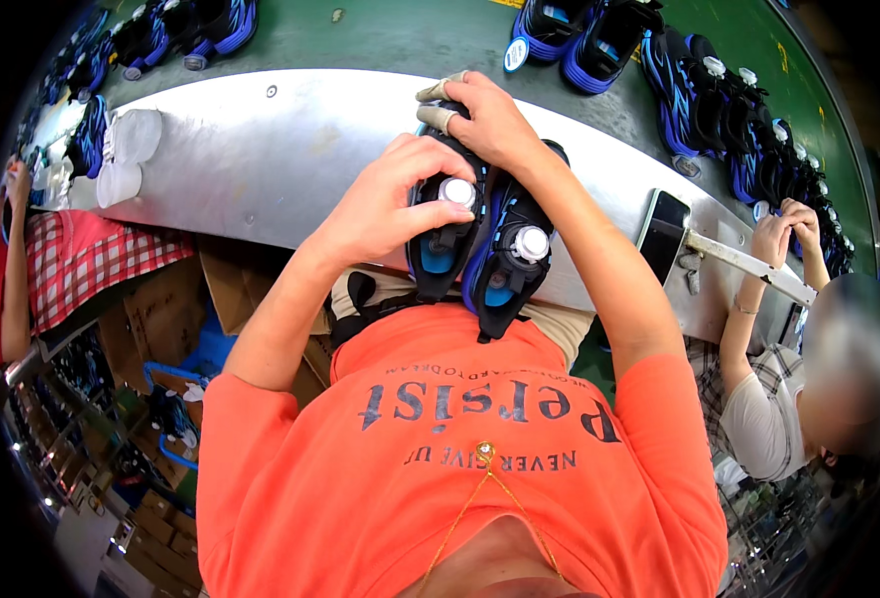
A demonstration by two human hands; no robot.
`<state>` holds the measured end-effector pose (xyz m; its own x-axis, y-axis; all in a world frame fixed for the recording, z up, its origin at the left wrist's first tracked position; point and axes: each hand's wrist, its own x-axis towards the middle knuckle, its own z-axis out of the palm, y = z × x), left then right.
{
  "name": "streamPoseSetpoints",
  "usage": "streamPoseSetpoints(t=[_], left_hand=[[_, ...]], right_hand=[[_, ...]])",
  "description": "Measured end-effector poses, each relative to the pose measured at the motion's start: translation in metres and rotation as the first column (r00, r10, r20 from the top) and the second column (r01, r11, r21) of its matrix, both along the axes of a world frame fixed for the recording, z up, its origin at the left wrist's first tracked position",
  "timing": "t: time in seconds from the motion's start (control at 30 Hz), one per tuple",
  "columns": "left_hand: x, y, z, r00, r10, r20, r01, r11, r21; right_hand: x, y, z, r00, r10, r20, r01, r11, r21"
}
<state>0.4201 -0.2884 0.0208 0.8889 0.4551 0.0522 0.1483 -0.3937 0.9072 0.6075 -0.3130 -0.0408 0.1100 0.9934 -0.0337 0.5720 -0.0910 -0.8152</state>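
A pair of black-and-blue sports shoes stands side by side at the metal table's near edge, heels toward me. The left shoe (438,261) has a white round knob (457,193) at its opening. Thumb and fingers of my left hand (400,194) close around that knob. Over the toe end of the same shoe, my right hand (488,118) curls its fingers, two of them in beige finger covers; the fingertips are partly hidden. The right shoe (500,284) carries a similar white knob (531,243), and my right forearm passes over its far end.
Beyond the metal table (231,140), a green conveyor (390,40) bears many similar shoes (599,45). A phone (664,231) lies to the right by a metal bar (749,267). Clear plastic pieces (131,149) sit at left. Co-workers are at both sides; cardboard boxes (166,309) stand below.
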Motion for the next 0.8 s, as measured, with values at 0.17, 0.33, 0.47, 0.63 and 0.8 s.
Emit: streamPoseSetpoints(t=[0.17, 0.33, 0.47, 0.63, 0.8], left_hand=[[-0.040, -0.019, 0.026, 0.901, 0.215, -0.376, -0.416, 0.671, -0.613], [-0.028, -0.057, 0.010, 0.908, 0.258, -0.331, -0.385, 0.199, -0.901], [-0.015, -0.062, 0.010, 0.872, 0.371, -0.319, -0.386, 0.122, -0.914], [-0.014, -0.062, 0.010, 0.868, 0.369, -0.331, -0.405, 0.142, -0.903], [-0.018, -0.065, 0.007, 0.884, 0.381, -0.272, -0.345, 0.137, -0.929]], right_hand=[[0.025, -0.023, 0.044, 0.998, -0.062, 0.020, 0.063, 0.998, -0.021], [0.001, -0.055, 0.084, 0.942, 0.289, -0.173, -0.314, 0.940, -0.135], [-0.003, -0.053, 0.066, 0.934, 0.300, -0.195, -0.316, 0.947, -0.057], [0.001, -0.051, 0.068, 0.892, 0.274, -0.360, -0.352, 0.920, -0.170], [0.007, -0.060, 0.075, 0.869, 0.264, -0.419, -0.342, 0.932, -0.123]])
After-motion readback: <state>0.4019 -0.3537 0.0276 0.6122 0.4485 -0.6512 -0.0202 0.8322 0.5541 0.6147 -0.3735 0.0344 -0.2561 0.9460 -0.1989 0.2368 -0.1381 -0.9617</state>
